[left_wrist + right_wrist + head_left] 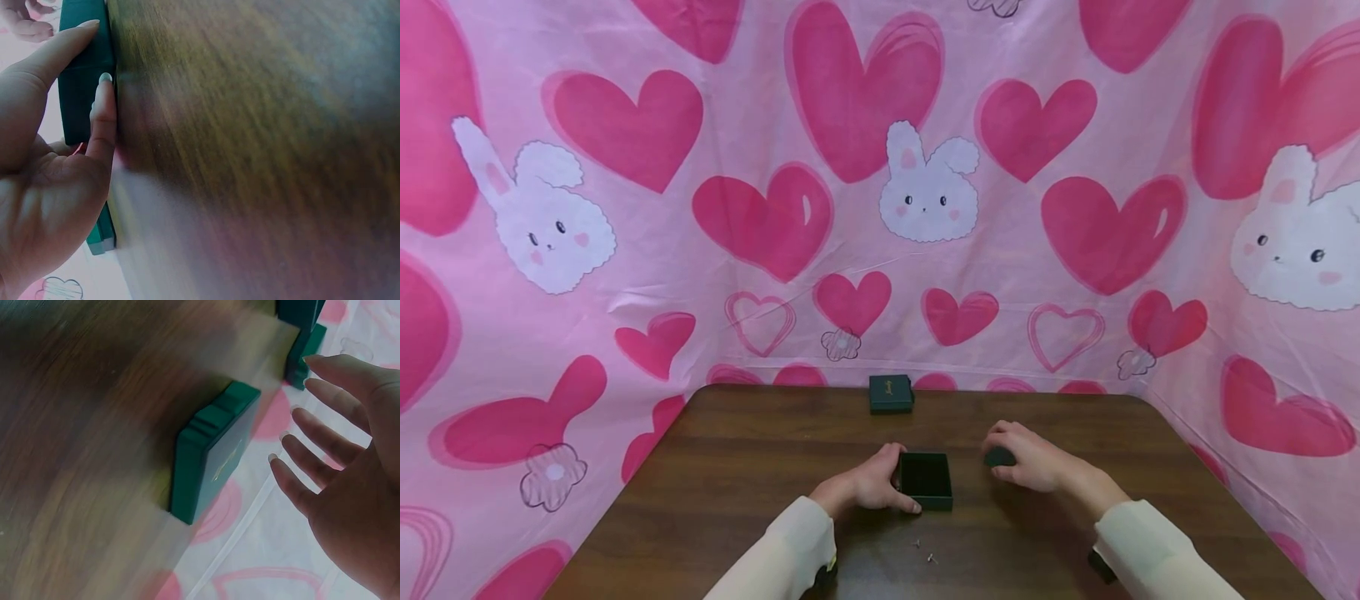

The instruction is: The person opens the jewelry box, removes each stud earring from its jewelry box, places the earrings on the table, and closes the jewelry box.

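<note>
The left hand (pixel 877 482) grips the open box (pixel 934 503) by its left side, the thumb laid along the near wall at the left corner and the other fingers bent around toward the far end. This dark green box sits on the bench (pixel 760 467), just to the right of that palm, its open top facing up and its inside dark. In the left wrist view, the thumb and one more finger lie against the green outer wall.

The right hand (pixel 1026 460) hangs to the right of the open box, well apart from it, fingers long and slightly spread, with hold of nothing that the right wrist view shows. Under its fingertips lies the lettered piece (pixel 219 453), green with gold writing on its upper face and a notched side; a gap shows between fingertips and piece. Whether it is a lid or a whole box, I cannot tell. From the head view only a dark patch of it appears between thumb and fingers.

Near the person, below the open box, lie two tiny shiny bits (pixel 931 558). At the far edge stands the far box (pixel 889 395), dark green with gold writing, before pink cloth (pixel 917 258) printed with hearts and rabbits.
</note>
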{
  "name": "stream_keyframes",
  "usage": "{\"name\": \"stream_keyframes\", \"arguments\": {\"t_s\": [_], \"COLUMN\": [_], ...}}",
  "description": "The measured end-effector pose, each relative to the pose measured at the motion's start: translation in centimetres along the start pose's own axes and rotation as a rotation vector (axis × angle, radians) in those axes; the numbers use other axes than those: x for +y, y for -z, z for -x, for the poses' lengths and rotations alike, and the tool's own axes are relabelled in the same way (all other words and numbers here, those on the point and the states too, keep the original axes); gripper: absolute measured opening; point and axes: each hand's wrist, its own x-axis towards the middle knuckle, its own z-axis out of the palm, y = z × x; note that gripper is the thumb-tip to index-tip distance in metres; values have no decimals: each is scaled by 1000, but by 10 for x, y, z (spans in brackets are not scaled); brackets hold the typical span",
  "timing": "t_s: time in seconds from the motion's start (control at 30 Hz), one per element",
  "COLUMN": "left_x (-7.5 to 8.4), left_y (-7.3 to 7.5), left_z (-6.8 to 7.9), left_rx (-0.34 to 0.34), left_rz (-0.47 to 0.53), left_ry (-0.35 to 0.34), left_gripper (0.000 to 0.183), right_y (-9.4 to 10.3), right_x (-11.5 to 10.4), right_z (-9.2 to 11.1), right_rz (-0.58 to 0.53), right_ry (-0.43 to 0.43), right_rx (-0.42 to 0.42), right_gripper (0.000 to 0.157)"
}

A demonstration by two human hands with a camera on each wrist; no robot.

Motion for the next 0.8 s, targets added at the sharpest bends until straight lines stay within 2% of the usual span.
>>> {"name": "stream_keyframes", "arguments": {"t_s": [0.2,0.5,0.8], "left_x": [-1,-2,0], "left_y": [0,-1,1], "left_z": [-1,0,2], "left_rx": [2,-2,-3], "left_rz": [-9,2,-15], "left_ry": [7,10,16], "left_gripper": [73,72,75], "right_y": [1,-7,-10], "right_x": [7,18,26], "right_z": [2,4,7], "right_rz": [-18,42,29], "right_ry": [-41,-14,-26], "right_rx": [-10,15,22], "right_gripper": [33,29,29]}}
